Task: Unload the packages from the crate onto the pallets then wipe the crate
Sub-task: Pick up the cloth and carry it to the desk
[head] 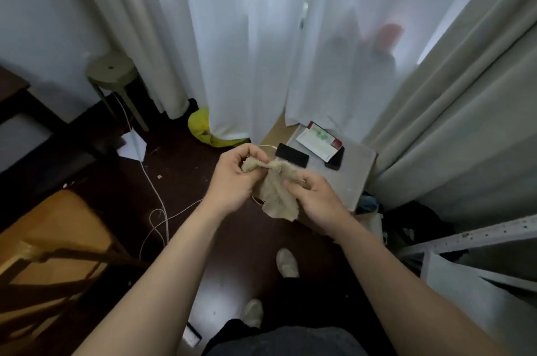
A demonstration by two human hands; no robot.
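Note:
Both my hands hold a crumpled beige cloth (276, 190) in mid-air, in front of me at the centre of the view. My left hand (235, 178) grips its upper left end with curled fingers. My right hand (316, 198) pinches its right side, and the loose lower corner of the cloth hangs down between my wrists. No crate, packages or pallets are in view.
A small white table (354, 169) behind my hands carries two dark phones (292, 155) and a white packet (318, 142). White curtains hang behind. A wooden chair (55, 242) is at left, a green stool (113, 73) at back left, cables (157, 195) on the dark floor, a metal rack (479, 239) at right.

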